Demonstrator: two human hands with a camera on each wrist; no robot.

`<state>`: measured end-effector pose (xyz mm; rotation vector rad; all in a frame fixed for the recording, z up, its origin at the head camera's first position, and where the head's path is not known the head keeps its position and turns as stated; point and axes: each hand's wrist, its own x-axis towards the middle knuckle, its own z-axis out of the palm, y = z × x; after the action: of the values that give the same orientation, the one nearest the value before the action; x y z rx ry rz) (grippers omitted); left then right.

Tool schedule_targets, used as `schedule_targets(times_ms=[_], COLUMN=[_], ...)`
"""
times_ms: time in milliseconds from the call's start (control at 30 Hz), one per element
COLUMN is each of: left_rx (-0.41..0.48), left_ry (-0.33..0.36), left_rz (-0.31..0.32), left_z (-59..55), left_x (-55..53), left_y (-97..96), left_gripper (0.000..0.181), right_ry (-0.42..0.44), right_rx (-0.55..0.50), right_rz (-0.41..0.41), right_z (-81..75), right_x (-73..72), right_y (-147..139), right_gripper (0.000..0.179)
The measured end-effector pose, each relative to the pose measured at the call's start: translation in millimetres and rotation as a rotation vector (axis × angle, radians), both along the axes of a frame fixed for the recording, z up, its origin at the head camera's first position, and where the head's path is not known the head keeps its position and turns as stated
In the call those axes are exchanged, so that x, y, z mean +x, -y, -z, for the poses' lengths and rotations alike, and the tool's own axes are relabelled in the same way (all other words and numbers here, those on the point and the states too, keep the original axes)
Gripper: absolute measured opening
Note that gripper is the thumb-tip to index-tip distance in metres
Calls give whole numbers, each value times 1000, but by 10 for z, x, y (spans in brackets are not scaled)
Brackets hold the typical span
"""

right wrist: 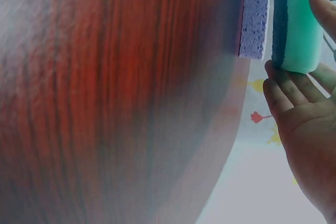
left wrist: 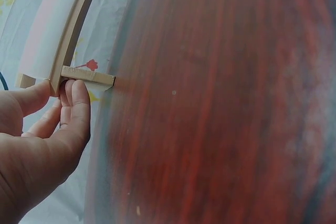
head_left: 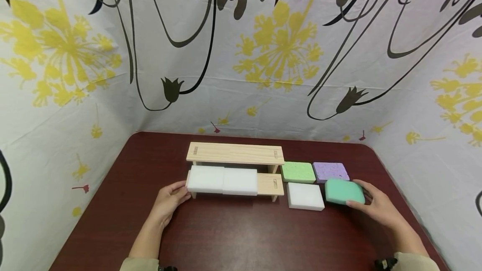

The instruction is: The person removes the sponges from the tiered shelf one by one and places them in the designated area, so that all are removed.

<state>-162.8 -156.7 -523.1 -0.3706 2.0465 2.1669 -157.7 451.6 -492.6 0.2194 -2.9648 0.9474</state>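
My left hand [head_left: 169,202] pinches the left end of the front wooden shelf [head_left: 270,184], a low board on short legs. In the left wrist view, the thumb is at the board's end and the fingertips curl beside a leg [left wrist: 86,74]. Two white sponges [head_left: 205,179] lie side by side on that shelf. At the right, my right hand [head_left: 382,208] holds a teal sponge [head_left: 343,191] between thumb and fingers. Its dark scouring layer [right wrist: 280,19] shows in the right wrist view. A purple sponge [head_left: 331,172] lies just behind it.
Behind the front shelf stands a longer, higher wooden shelf [head_left: 235,153] with a bare top. A light green sponge [head_left: 298,172] and another white sponge [head_left: 306,196] lie right of the shelves. The dark red table [head_left: 241,237] meets a patterned cloth [head_left: 226,112] at its back and sides.
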Motion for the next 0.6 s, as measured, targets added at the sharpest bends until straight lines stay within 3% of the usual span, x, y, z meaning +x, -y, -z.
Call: schedule_targets(times_ms=[367,600], left_rx=[0,7], left_ry=[-4,-4], left_rz=[-2,-4], left_z=[-8,2], left_x=[5,-3], left_y=[5,2], left_gripper=[38,37], right_ry=[-82,22], right_rx=[15,10], right_rz=[-40,-49], right_z=[155,182], right_x=[-36,-44], right_y=[-35,-6], right_gripper=[76,82])
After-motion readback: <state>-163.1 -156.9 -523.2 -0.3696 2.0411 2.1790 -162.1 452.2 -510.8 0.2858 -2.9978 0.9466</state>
